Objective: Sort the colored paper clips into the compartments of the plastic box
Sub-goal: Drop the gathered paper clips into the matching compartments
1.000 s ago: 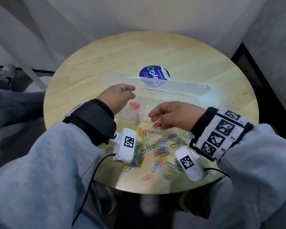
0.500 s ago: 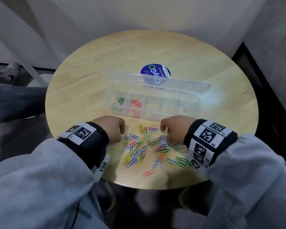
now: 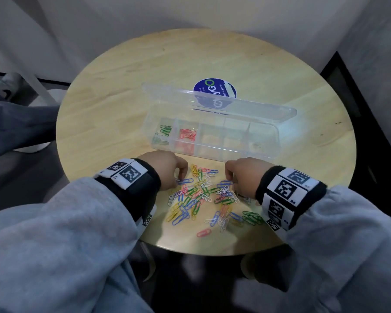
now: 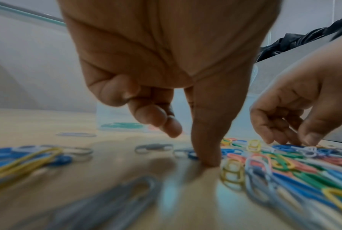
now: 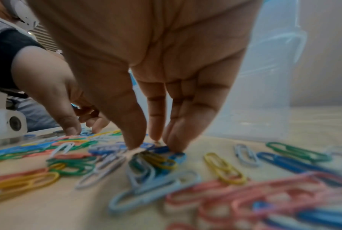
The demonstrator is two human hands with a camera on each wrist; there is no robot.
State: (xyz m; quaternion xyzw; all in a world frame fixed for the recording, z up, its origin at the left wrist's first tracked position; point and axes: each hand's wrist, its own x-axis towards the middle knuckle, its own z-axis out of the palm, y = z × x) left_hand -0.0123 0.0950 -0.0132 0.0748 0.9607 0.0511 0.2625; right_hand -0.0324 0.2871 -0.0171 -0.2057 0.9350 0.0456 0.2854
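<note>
A round wooden table holds a clear plastic box with its lid open – green clips sit in its leftmost compartment, red ones in the next. Nearer, both hands, the left hand and right hand, reach down with curled fingers into a scattered pile of colored paper clips.

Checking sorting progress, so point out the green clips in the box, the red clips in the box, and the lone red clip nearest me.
green clips (image 3: 165,129), head view, cluster's middle
red clips (image 3: 187,134), head view, cluster's middle
lone red clip (image 3: 203,232), head view, its middle
</note>
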